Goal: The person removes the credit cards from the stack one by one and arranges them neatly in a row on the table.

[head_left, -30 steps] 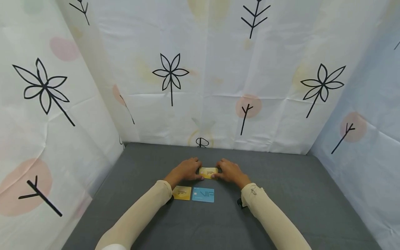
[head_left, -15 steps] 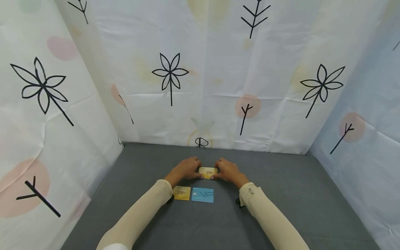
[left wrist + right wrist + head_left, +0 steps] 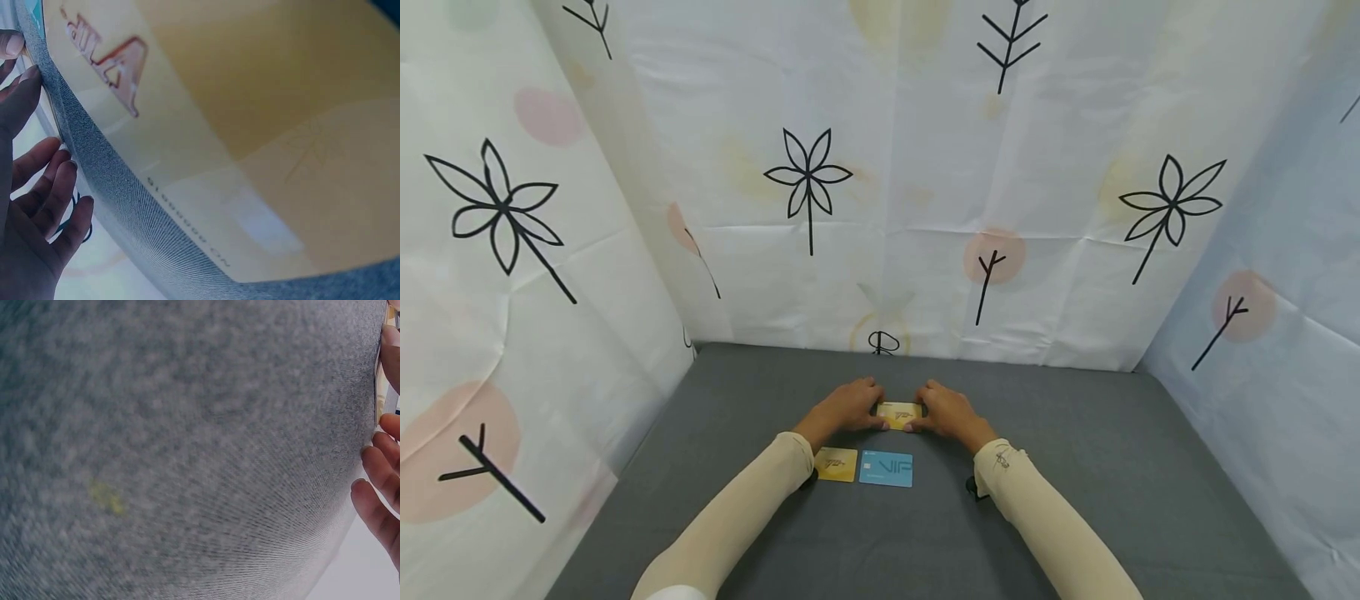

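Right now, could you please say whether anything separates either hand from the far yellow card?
Nothing visible does: the left hand and right hand both touch the far yellow card. The other yellow card and blue card lie nearer the person, not between.

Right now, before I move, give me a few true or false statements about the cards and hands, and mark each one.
1. The left hand and right hand hold the farther yellow card. True.
2. In the head view, the blue card lies right of the nearer yellow card. True.
3. The blue card reads "GOLD". False: it reads "VIP".
4. The blue card is in the left hand. False: it lies on the gray tabletop.
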The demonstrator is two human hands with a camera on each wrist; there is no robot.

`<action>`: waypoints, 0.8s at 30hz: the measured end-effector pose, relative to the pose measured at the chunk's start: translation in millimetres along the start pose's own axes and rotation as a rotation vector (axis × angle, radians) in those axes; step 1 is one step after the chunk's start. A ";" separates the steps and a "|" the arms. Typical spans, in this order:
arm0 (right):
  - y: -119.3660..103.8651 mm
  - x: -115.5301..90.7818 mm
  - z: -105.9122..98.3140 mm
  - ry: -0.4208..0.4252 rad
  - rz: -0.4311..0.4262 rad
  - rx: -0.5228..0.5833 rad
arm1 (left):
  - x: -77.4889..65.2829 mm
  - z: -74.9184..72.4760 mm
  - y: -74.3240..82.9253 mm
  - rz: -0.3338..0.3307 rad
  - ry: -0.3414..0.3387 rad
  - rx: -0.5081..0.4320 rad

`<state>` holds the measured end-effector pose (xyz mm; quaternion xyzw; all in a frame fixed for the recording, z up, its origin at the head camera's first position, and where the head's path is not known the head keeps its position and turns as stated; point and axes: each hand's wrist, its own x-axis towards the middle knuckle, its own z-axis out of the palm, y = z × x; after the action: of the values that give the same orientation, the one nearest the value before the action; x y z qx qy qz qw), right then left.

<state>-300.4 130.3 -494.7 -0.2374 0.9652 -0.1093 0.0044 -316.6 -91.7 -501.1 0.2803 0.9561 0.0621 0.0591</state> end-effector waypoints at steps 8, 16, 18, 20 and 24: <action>-0.5 -2.9 -1.0 0.011 -0.029 -0.015 | 1.4 -1.8 1.3 -0.005 -0.008 -0.004; -2.6 -5.5 -0.8 0.021 -0.044 -0.032 | 1.6 -0.8 1.1 -0.004 -0.010 -0.022; -2.2 -5.1 0.1 0.023 -0.044 -0.034 | 2.2 -0.1 0.7 -0.007 -0.010 -0.026; -1.4 -4.8 1.2 0.022 -0.047 -0.038 | 2.4 0.4 0.5 -0.009 -0.012 -0.025; -1.0 -4.1 2.2 0.016 -0.052 -0.041 | 1.5 0.9 0.1 -0.009 -0.015 -0.022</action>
<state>-296.1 130.9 -496.8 -0.2618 0.9607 -0.0916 -0.0109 -317.6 -90.7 -502.0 0.2761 0.9560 0.0700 0.0697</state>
